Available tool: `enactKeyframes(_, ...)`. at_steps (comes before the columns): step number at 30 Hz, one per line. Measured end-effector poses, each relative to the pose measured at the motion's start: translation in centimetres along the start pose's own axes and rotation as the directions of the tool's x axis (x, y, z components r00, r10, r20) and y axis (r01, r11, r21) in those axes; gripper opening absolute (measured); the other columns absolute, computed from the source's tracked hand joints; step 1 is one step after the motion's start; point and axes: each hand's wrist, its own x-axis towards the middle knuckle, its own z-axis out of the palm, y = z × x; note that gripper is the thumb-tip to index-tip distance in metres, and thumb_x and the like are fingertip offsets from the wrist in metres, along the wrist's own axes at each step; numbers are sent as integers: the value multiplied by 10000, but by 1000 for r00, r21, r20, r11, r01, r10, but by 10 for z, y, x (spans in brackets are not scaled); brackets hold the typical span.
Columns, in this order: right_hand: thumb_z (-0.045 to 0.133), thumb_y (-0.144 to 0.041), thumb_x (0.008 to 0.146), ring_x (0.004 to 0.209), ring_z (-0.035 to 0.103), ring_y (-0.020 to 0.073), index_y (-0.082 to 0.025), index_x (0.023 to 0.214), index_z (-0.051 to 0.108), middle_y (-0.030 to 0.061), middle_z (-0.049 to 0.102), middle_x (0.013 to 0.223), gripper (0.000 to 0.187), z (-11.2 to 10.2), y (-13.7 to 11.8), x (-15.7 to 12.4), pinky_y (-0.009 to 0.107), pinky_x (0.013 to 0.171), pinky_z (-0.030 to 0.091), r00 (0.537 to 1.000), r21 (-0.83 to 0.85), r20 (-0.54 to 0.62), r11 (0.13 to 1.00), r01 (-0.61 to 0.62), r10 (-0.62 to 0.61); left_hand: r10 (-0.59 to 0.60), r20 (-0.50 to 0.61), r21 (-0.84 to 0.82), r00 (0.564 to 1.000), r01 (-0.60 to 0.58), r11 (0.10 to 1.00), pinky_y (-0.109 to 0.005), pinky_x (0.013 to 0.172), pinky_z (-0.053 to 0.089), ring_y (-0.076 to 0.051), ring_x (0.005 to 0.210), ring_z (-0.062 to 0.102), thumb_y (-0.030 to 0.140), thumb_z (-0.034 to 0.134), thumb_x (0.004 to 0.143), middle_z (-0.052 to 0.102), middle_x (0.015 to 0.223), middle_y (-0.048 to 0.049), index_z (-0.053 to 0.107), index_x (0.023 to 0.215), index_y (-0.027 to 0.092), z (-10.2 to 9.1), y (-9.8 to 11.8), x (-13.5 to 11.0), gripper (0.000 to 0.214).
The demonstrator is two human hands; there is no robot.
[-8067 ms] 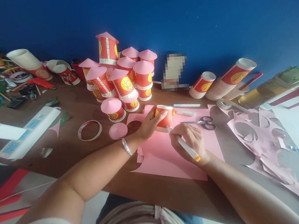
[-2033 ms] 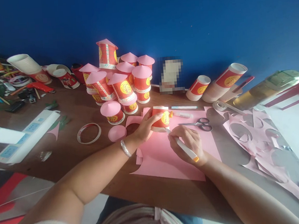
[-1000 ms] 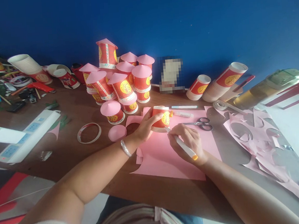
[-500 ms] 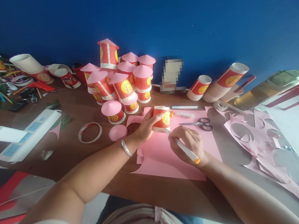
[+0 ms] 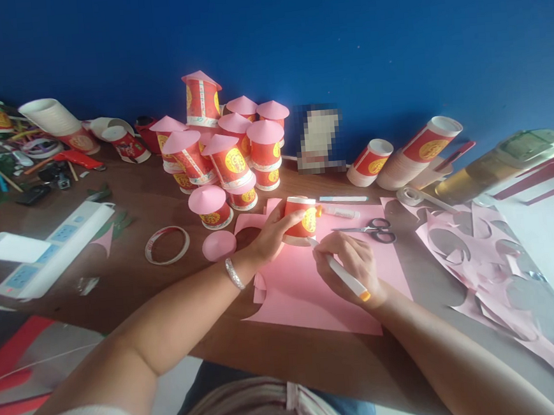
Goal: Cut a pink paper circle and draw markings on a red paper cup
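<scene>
Right hand: fingers curled round the marker [image 5: 348,280], so the right hand [image 5: 348,262] is grasping it; its tip is at the white band on the cup's near side, though contact is too fine to confirm. A slip of that tip could streak the red wall or run onto the paper below.
Left hand: thumb across the wall, the left hand [image 5: 278,233] grips the cup [image 5: 309,223] from the left. Too hard a squeeze might dent thin card; too loose a one could let it turn under the tip.
Cup: over the far part of the pink sheet [image 5: 312,294]; whether it rests there or is held above cannot be told. Fingers rubbing damp ink could smudge any fresh marks.
Tube: just right of the cup, the orange-capped tube [image 5: 342,211] might roll if knocked.
Scissors: right of the cup, the scissors [image 5: 379,230] point their blades toward the right hand; a careless sweep could catch them.
Pink disc: beside the left wrist, the disc [image 5: 219,245] could be crushed by a dropped forearm.
Stack: on the far side of the counter [image 5: 128,270], the roofed cups [image 5: 234,163] stand in tiers; a bump might topple them.
</scene>
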Motion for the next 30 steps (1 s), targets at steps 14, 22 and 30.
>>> enactKeyframes(14,596,-49,964,564,573,113,-247,945,535,-44,623,720,208,0,1,0,249,556,457,999,25,33,1000,9,-10,-12,-7,28,1000,12,1000,-376,977,574,-254,1123,665,479,807,905,702,1145,-60,751,1111,205,0,0,0,348)
enactKeyframes(22,605,-40,960,589,595,114,-245,974,545,-45,643,744,214,2,1,0,241,570,470,1000,8,2,1000,5,-5,-21,12,29,1000,20,999,-369,973,541,-233,1075,651,474,806,901,692,1053,-44,719,1050,192,1,2,1,331)
enactKeyframes(30,582,-5,941,570,557,99,-247,941,530,-66,607,716,247,2,1,0,235,558,447,1000,-15,-19,1000,-12,11,-4,14,66,1000,3,998,-390,1007,544,-239,1099,642,491,791,905,690,1074,-45,703,1041,184,5,12,-2,347)
